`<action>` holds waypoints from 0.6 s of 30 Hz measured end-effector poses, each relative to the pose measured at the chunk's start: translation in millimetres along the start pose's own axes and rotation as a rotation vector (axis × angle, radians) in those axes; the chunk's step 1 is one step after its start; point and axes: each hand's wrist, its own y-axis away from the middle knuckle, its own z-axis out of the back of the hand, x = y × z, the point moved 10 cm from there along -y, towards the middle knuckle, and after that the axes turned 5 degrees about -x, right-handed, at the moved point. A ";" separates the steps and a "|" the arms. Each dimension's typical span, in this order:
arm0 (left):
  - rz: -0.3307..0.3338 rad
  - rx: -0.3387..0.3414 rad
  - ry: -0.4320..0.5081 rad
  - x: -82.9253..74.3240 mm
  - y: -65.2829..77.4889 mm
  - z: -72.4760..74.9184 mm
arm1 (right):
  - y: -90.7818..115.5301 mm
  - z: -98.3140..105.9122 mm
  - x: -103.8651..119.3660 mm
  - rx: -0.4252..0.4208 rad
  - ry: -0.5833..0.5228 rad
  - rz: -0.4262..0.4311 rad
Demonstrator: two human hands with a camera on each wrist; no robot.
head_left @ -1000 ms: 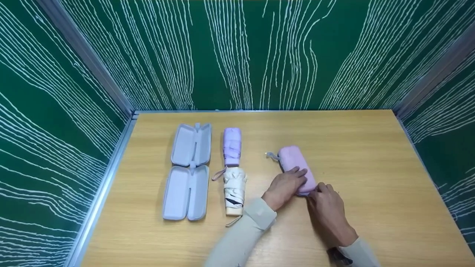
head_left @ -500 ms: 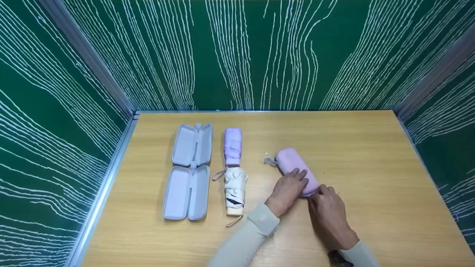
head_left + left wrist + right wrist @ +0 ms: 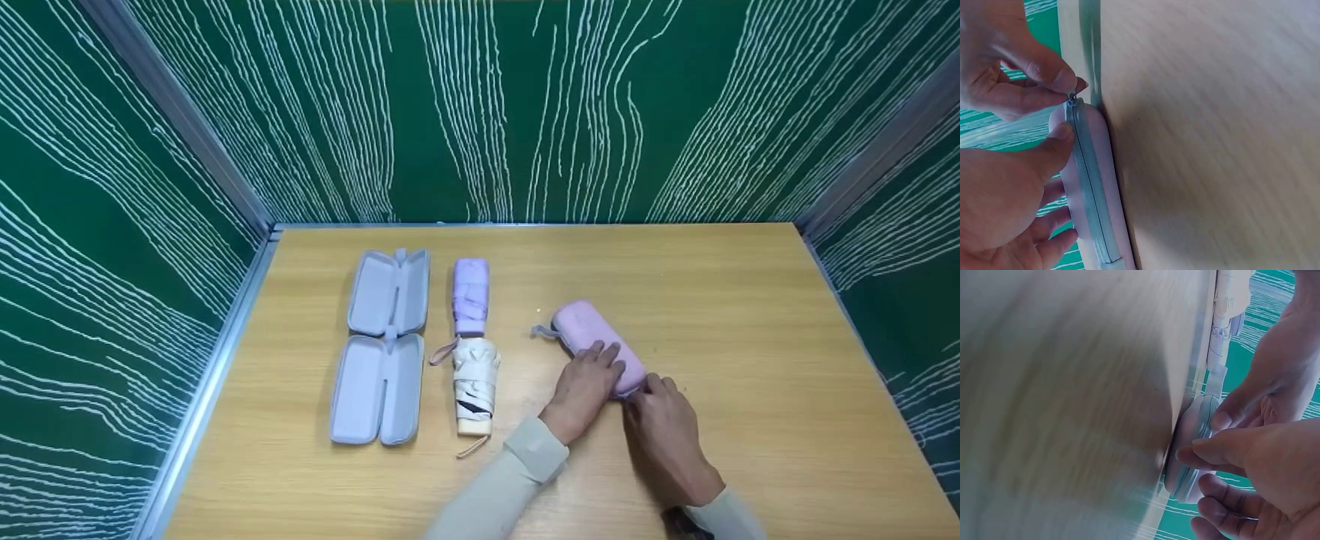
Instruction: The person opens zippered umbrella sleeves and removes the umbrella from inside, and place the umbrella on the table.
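Observation:
A pink zippered case (image 3: 586, 327) lies slanted on the right half of the table, a grey loop at its far end. My left hand (image 3: 586, 388) grips its near part, fingers over the top. In the left wrist view, that hand's thumb (image 3: 1058, 146) presses beside the grey zipper (image 3: 1090, 185), whose teeth are joined along the visible side. My right hand (image 3: 664, 424) pinches the small zipper pull (image 3: 1072, 98) at the case's near end between thumb and forefinger. In the right wrist view the pull is hidden behind the right fingertips (image 3: 1188, 455).
Left of the hands lie a folded purple umbrella (image 3: 470, 296) and a folded cream umbrella (image 3: 475, 382), end to end. Beyond them two grey cases (image 3: 388, 292) lie spread apart, one behind the other. Green walls with white lines enclose the wooden table (image 3: 750, 315).
The pink case's far end has swung a little left and toward me, and my left hand has shifted slightly right with it. My right hand has barely moved, still at the near end.

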 end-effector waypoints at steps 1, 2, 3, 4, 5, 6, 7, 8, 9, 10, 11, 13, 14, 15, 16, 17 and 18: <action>0.004 0.000 -0.002 -0.6 0.0 -0.5 | 0.4 -0.2 -0.2 0.003 0.004 -0.004; 0.008 0.003 -0.006 -1.2 0.1 -0.9 | 1.2 -0.4 -0.5 0.007 0.008 -0.008; 0.012 0.005 -0.012 -1.9 0.1 -1.2 | 1.9 -0.8 -0.9 0.014 0.012 -0.013; 0.018 0.011 -0.020 -2.1 0.0 -1.5 | 2.0 -1.0 -1.2 0.018 0.014 -0.016; 0.022 0.021 -0.029 -2.4 0.2 -2.0 | 1.9 -0.9 -1.2 0.021 0.017 -0.018; 0.026 0.032 -0.037 -2.8 0.6 -2.5 | 1.9 -1.0 -1.4 0.024 0.019 -0.021; 0.029 0.046 -0.046 -3.4 1.0 -3.1 | 2.0 -0.5 -1.5 0.021 0.017 -0.022; 0.033 0.057 -0.056 -4.1 1.4 -3.8 | 2.1 0.3 -1.5 0.017 0.015 -0.023; 0.037 0.065 -0.063 -4.7 1.9 -4.3 | 2.2 0.8 -1.4 0.011 0.013 -0.023; 0.044 0.073 -0.067 -5.4 2.5 -4.8 | 2.4 1.8 -1.3 0.002 0.010 -0.021; 0.050 0.076 -0.071 -6.2 2.9 -5.0 | 2.6 2.7 -1.2 -0.007 0.008 -0.019; 0.067 0.071 -0.075 -7.6 3.9 -4.2 | 3.6 4.3 -1.4 -0.024 0.004 -0.015; 0.075 0.065 -0.080 -8.4 4.5 -3.8 | 4.0 5.0 -1.6 -0.030 0.001 -0.015; 0.084 0.060 -0.086 -9.1 5.1 -3.2 | 4.4 5.5 -1.8 -0.033 -0.001 -0.014; 0.089 0.056 -0.100 -9.9 5.7 -2.8 | 4.7 6.0 -2.3 -0.034 -0.004 -0.016; 0.093 0.051 -0.116 -10.6 6.3 -2.3 | 4.9 6.3 -3.1 -0.033 -0.007 -0.021; 0.096 0.043 -0.128 -11.2 6.7 -1.6 | 5.2 6.9 -4.1 -0.031 -0.010 -0.026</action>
